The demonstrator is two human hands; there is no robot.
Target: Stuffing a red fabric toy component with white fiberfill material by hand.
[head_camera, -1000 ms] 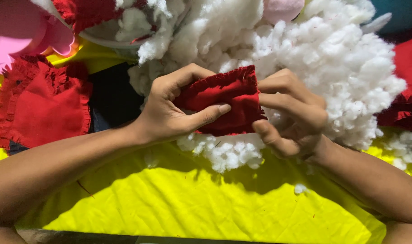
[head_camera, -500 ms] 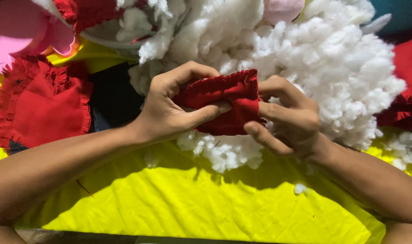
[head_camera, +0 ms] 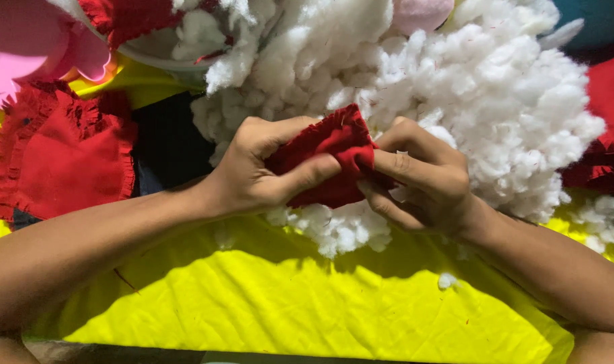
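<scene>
Since the earlier frames the two hands are drawing closer together, and the small red fabric pouch (head_camera: 334,152) is bunching up between them, its frayed upper edge now rising to a peak instead of lying spread wide.

The left hand (head_camera: 263,172) is gripping the pouch's left side, thumb lying across the near face and fingers curled over the far edge. The right hand (head_camera: 421,182) is pinching its right side, fingers folded in tight against the cloth. The pouch is hanging in the air just above the near edge of a large heap of white fibre stuffing (head_camera: 469,114), with a small clump of the same stuffing (head_camera: 337,229) showing right under it.

The pouch is looking light, soft and limp, crumpling wherever it is being squeezed; its fringed edge seems likely to fray, so the firmer seamed sides are probably the better place to hold. Its long axis is running roughly left to right, tilting up toward the far right, with the frayed edge pointing far.

Further out, a bright yellow cloth (head_camera: 287,303) is covering the near surface, and a flat red fringed fabric piece (head_camera: 57,155) is lying at the left.
</scene>
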